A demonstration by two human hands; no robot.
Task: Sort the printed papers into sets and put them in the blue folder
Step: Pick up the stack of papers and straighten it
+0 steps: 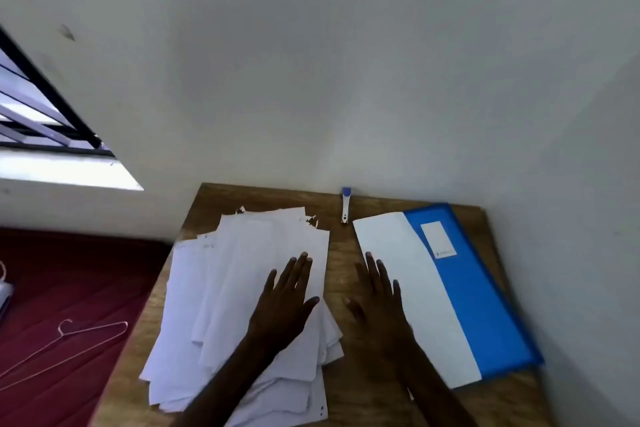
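Left grip [287,302], right grip [377,300]: wide, holding nothing.
Papers [242,288] in one loose heap; blue folder [485,295] apart; sorting apparently unstarted.

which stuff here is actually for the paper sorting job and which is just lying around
For the job: paper pile under the left hand; blue folder; white sheet lying on the folder, by the right hand.
Just lying about: wire hanger on the red surface; small blue-and-white tool by the wall, untouched.
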